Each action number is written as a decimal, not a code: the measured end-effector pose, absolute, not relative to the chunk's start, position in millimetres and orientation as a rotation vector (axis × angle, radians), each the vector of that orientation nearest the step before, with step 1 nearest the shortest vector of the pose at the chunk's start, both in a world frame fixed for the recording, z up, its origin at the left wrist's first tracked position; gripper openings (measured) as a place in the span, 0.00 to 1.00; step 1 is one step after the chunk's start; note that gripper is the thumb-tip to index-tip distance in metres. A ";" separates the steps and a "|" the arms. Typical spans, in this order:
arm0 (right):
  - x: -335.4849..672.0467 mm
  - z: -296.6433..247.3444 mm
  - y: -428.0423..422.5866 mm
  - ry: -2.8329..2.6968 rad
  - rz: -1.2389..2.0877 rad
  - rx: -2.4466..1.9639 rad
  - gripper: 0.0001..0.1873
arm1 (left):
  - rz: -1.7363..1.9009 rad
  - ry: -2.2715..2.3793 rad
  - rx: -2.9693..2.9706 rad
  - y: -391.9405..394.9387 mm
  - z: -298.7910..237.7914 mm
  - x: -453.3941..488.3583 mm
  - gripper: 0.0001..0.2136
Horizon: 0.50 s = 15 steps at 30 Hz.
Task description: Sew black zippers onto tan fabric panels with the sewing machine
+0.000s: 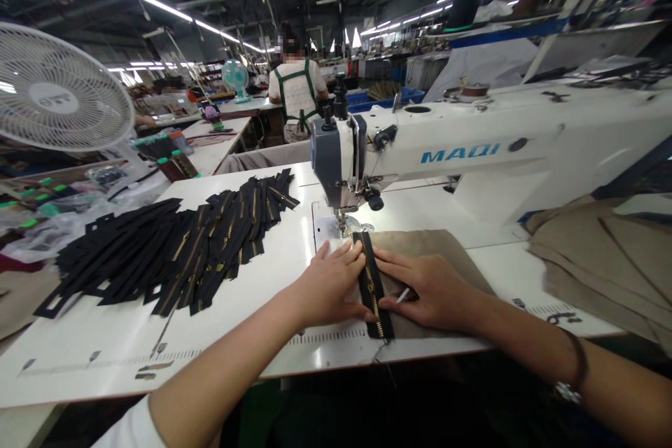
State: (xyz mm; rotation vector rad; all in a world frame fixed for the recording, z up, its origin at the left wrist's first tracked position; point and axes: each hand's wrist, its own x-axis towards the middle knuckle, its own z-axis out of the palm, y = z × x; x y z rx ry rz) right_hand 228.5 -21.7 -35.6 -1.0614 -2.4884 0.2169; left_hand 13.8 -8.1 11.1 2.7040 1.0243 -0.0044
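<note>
1. While the left hand (pixel 333 287) lies spread, its fingers stand well apart, tips on the upper part of the black zipper (pixel 370 278), thumb against its lower part.
2. The fingers of the right hand (pixel 441 294) stretch in from the other side, nearly straight, thumb at the zipper's edge; a slim pale object (pixel 403 295) shows beside them, but I cannot tell whether they grip it.
3. The zipper lies along the left edge of a brown cloth panel (pixel 449 252) on the worktop (pixel 246 336), its far end just beside the presser foot (pixel 344 226) of the sewing machine (pixel 472 129).
4. The two pieces look already laid together; whether any stitching joins them cannot be told.
5. Judging by the loose zipper pile (pixel 225 241) leftward and folded brown cloth (pixel 582 252) rightward, plenty remains.
</note>
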 end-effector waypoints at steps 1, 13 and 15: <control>228.7 -36.0 -21.6 -2.488 0.218 -1.070 0.32 | -0.007 1.031 2.701 -8.5 10.9 14.1 0.41; 228.3 -39.6 -22.8 -2.487 0.127 -1.089 0.31 | -0.001 1.033 2.708 -5.5 8.3 15.2 0.42; 228.0 -38.5 -22.9 -2.485 0.132 -1.075 0.31 | 0.033 1.027 2.716 -4.6 6.6 15.2 0.41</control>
